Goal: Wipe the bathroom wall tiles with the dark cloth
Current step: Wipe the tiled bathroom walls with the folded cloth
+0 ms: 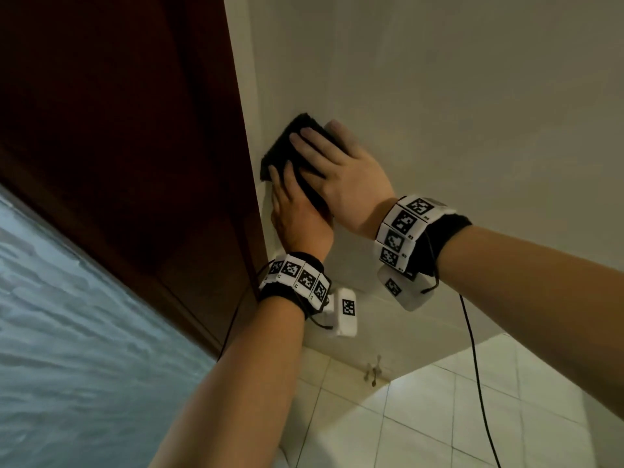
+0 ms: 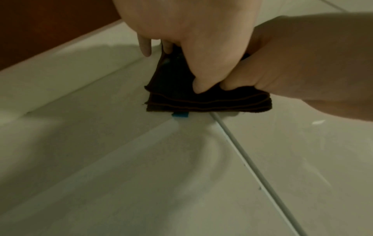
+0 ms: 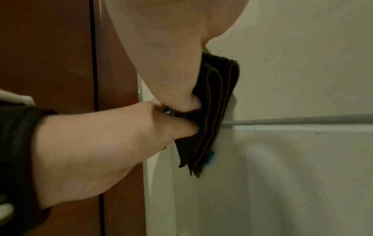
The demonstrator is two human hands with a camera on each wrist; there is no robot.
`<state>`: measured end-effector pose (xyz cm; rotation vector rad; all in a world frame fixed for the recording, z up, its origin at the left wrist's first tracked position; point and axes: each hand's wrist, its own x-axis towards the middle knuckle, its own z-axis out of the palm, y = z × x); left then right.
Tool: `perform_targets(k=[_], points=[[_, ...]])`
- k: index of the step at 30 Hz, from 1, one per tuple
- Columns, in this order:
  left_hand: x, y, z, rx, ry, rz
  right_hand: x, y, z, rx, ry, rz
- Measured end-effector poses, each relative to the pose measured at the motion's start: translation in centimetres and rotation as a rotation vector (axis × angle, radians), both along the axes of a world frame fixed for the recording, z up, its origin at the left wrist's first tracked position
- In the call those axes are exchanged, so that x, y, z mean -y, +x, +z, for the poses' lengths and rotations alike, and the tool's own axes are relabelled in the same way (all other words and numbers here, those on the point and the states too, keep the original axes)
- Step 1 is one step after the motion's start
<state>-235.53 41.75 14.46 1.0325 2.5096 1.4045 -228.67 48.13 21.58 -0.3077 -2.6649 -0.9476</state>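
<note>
A smooth reddish-brown wooden door (image 1: 118,130) stands leftmost, one panel groove down it. Beside its edge, one dark, nubby cloth (image 1: 287,146), folded into several layers with a small blue tag (image 3: 210,157), lies flat on the glossy cream wall tiles (image 1: 456,96), across one grey grout line (image 3: 302,120). The left hand (image 1: 297,217) and right hand (image 1: 344,173), both with straightened fingers, press it against the tiles.

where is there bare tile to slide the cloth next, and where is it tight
Bare tile lies right of and above the dark cloth, and below the grout line. It is tight on the left: the cloth sits by the white frame beside the brown door, and the left hand and right hand crowd onto the cloth.
</note>
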Motion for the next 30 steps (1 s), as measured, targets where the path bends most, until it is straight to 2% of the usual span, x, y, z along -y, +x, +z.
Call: perform_targets(k=[8, 12, 16, 22, 30], points=[[0.1, 0.1, -0.7, 0.073, -0.026, 0.001, 0.2, -0.6, -1.4, 0.011, -0.031, 0.013], [0.2, 0.0, -0.6, 0.052, -0.021, 0.005, 0.0, -0.5, -1.6, 0.006, -0.065, 0.004], [0.0, 0.1, 0.2, 0.165, 0.04, -0.004, -0.5, 0.3, -1.6, -0.017, -0.05, 0.022], [0.0, 2.5, -0.8, 0.078, 0.012, -0.015, -1.0, 3.2, -1.9, -0.041, -0.056, 0.032], [-0.4, 9.0, -1.3, -0.007, 0.053, -0.068, -1.1, 10.5, -1.9, -0.026, -0.042, -0.059]])
